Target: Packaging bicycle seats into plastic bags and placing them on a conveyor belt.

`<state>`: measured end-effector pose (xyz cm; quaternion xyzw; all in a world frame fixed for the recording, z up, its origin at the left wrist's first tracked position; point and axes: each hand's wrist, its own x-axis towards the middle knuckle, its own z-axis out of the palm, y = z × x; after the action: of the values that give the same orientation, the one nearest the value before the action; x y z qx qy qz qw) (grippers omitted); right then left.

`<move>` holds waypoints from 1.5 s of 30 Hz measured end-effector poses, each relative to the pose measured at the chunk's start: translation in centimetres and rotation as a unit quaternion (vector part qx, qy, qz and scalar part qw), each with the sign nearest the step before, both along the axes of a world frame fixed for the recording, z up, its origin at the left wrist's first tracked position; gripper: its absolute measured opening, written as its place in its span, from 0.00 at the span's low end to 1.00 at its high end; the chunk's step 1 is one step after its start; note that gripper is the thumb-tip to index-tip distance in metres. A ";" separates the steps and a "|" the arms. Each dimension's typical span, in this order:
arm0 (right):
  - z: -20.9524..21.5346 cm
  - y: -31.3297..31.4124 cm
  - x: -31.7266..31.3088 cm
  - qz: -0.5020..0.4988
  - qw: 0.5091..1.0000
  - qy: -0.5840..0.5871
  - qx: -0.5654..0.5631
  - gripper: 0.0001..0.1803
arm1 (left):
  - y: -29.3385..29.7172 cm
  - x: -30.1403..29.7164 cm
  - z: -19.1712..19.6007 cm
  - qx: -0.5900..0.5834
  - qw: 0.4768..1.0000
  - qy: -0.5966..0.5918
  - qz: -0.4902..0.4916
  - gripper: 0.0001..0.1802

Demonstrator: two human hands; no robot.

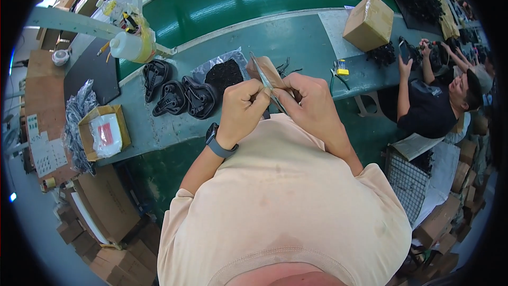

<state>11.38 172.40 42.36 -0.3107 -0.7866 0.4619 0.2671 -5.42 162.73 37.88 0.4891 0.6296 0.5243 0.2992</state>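
Over the near edge of the green table, my left hand [242, 105] and my right hand [311, 100] are close together in front of my chest. Both are closed, thumbs and fingers pinching a thin brown folded piece [271, 72] with a pale, shiny edge; it looks like a small paper packet, but its kind is unclear. Just beyond my left hand, small black pieces [224, 76] lie heaped on a clear plastic bag [203, 69]. Several black moulded parts [201, 97] stand left of it. Thin black pieces [287, 68] lie behind my right hand.
Pliers [333, 81] and a small yellow box [342, 67] lie to the right. Farther right stands a taped carton [369, 23], and a co-worker [434, 100] holds a phone [404, 50]. At left are an open carton [123, 127] and a translucent bottle [125, 47].
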 end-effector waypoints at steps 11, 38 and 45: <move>0.5 0.3 1.5 -0.011 0.998 0.039 0.050 0.06 | 1.0 0.6 1.5 0.030 0.998 0.041 -0.033 0.14; 0.9 1.9 1.3 -0.058 0.985 0.085 -0.140 0.04 | 0.9 -1.9 -9.8 0.003 0.894 -0.448 0.012 0.45; 2.5 1.2 0.8 -0.050 0.989 0.080 -0.110 0.06 | -2.3 -2.2 -14.6 -0.056 0.783 -0.615 -0.074 0.51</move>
<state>12.18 173.65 44.83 -0.3393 -0.6907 0.5550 0.3159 -7.59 160.40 23.30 0.0902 0.3022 0.6544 0.6872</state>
